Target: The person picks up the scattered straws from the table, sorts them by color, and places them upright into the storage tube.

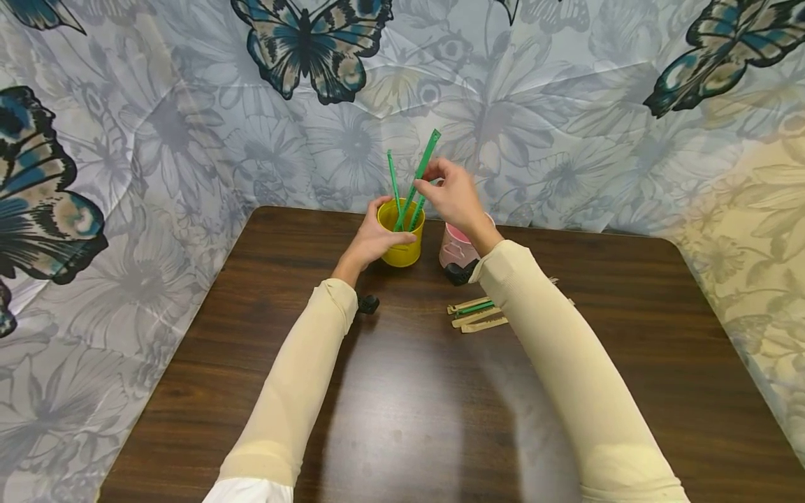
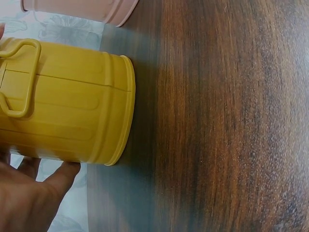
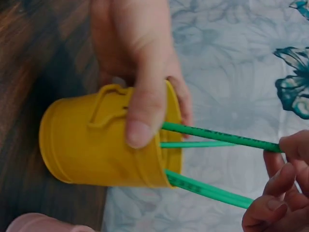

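My left hand (image 1: 372, 241) grips the yellow bucket (image 1: 402, 256) around its side near the rim, with the thumb across the front. The bucket stands upright near the table's back edge. Several slim green sticks lean inside it, their tops fanning out. Between thumb and finger, my right hand (image 1: 455, 197) pinches one green stick (image 3: 217, 137) with dark print, whose lower end is inside the bucket. Another green stick (image 3: 207, 190) runs close to the curled fingers in the right wrist view. A thin green stick (image 1: 393, 175) leans at the left.
A pink bucket (image 1: 454, 250) stands right of the yellow one, partly behind my right wrist. Several beige sticks (image 1: 481, 325) and a green stick (image 1: 474, 309) lie on the brown table (image 1: 251, 335), partly under my right sleeve. A butterfly-print cloth (image 1: 352, 140) hangs behind.
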`<state>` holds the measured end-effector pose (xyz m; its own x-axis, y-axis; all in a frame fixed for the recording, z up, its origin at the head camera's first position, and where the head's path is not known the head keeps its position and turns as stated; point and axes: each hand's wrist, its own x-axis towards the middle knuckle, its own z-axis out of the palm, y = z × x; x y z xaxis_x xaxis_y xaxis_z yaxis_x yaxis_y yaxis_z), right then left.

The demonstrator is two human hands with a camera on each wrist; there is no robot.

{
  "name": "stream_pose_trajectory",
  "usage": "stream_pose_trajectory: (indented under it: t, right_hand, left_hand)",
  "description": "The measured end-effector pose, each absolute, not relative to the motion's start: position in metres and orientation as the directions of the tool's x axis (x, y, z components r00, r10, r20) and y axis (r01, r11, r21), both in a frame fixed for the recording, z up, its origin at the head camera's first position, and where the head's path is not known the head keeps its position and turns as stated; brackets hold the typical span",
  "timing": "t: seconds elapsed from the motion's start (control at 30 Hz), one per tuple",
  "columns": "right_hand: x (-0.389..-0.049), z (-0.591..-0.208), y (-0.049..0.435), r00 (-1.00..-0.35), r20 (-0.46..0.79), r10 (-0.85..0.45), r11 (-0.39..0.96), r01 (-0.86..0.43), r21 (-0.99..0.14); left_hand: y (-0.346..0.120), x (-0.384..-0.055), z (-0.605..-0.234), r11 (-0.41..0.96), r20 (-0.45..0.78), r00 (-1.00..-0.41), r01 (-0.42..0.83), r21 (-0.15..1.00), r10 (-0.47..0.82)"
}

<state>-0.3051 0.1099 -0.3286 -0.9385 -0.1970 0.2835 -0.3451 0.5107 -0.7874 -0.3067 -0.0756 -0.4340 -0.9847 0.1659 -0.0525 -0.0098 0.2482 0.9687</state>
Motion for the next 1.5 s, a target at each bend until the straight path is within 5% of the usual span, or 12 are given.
stream_pose_trajectory:
  t: [0.63,1.13,1.5]
  right_hand:
    - [-0.305,-0.357,0.102,-0.975,0.156,-0.161,0.646,-0.223,-0.730]
    - [-0.293,-0.343,0.132,-0.985,0.079,-0.156,0.757,-0.170,-0.631]
    - [-0.267,-0.330,0.159,-0.967,0.150,-0.204,0.789,-0.254,-0.559]
  left_hand:
    - [-0.074,-0.306,-0.434,0.224,-0.040,-0.984,-0.001,0.975,0.173]
    - [-0.075,-0.307,-0.435,0.238,-0.039,-0.987,-0.001,0.971,0.156]
    - [-0.073,-0.307,-0.436,0.246,-0.042,-0.987,-0.002,0.969,0.157]
